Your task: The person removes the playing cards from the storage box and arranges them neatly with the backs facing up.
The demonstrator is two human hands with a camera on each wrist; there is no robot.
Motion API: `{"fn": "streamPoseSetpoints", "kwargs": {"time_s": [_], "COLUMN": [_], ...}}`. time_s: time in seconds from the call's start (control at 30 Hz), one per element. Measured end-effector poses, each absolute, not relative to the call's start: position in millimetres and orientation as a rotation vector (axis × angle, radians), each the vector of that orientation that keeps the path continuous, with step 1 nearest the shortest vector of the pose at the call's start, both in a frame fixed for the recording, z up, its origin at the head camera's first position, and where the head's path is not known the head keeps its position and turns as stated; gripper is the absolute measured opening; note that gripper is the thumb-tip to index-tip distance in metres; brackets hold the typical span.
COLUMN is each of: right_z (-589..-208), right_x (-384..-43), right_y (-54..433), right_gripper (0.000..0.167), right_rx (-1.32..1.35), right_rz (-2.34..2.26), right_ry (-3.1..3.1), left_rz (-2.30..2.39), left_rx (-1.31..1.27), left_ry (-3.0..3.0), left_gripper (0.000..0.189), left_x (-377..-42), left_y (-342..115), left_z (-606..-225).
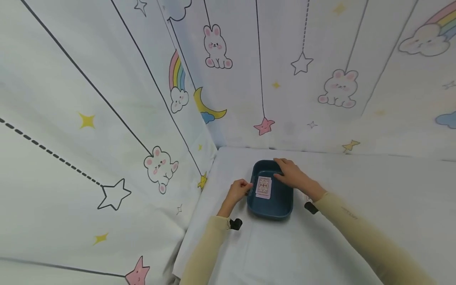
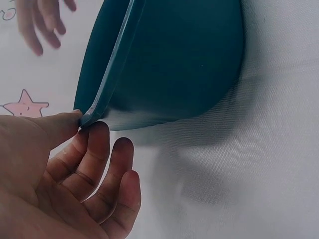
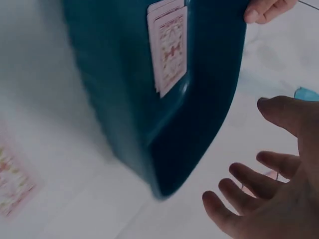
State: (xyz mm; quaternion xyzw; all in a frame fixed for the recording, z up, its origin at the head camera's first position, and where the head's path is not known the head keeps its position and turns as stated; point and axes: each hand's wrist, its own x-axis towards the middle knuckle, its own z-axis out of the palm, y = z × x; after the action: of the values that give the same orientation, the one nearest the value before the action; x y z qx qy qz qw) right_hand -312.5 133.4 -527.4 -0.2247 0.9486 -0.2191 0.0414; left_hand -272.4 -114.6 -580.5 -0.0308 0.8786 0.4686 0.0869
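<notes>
A dark teal plastic tub [image 1: 270,216] sits on the white-covered table, its corners rounded. Several playing cards [image 1: 263,187] with an ornate patterned back lie stacked a little unevenly on its floor, against the left side. My left hand [image 1: 239,191] pinches the tub's left rim; the left wrist view shows the thumb [image 2: 67,124] on top and the forefinger curled under the lip. Over the far right part of the tub is my right hand [image 1: 292,174], thumb and fingers [image 3: 249,181] spread apart with nothing between them. In the right wrist view they are apart from the rim.
Another patterned card [image 3: 12,179] lies on the table outside the tub, to its right, mostly hidden by the right wrist in the head view. White curtains [image 1: 270,95] printed with rabbits and stars hang behind and to the left. Small black cameras [image 1: 236,224] sit on both wrists.
</notes>
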Motion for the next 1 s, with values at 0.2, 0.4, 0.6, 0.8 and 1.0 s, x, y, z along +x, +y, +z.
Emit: {"fn": "streamPoseSetpoints", "kwargs": {"time_s": [0.2, 0.4, 0.6, 0.8, 1.0], "right_z": [-531, -544, -551, -559, -561], "right_x": [-328, -340, -344, -344, -345], "right_y": [97, 80, 77, 76, 72], "right_gripper": [0.070, 0.075, 0.086, 0.089, 0.081], "right_rx": [-0.722, -0.636, -0.585, -0.589, -0.616], "right_rz": [-0.499, -0.296, -0.142, -0.149, -0.166], "right_ry": [2.764, 2.629, 2.601, 2.645, 2.704], "left_rz": [1.432, 1.405, 1.362, 1.338, 1.308], "left_rx": [-0.045, -0.038, -0.042, -0.047, -0.041], "left_ry": [2.621, 2.647, 2.689, 2.689, 2.711], "left_gripper": [0.026, 0.026, 0.026, 0.025, 0.026], "left_x": [-272, -273, -274, -272, -270], "left_y": [-113, -110, -108, -108, -112], "left_z": [-578, -579, -575, -571, -573]}}
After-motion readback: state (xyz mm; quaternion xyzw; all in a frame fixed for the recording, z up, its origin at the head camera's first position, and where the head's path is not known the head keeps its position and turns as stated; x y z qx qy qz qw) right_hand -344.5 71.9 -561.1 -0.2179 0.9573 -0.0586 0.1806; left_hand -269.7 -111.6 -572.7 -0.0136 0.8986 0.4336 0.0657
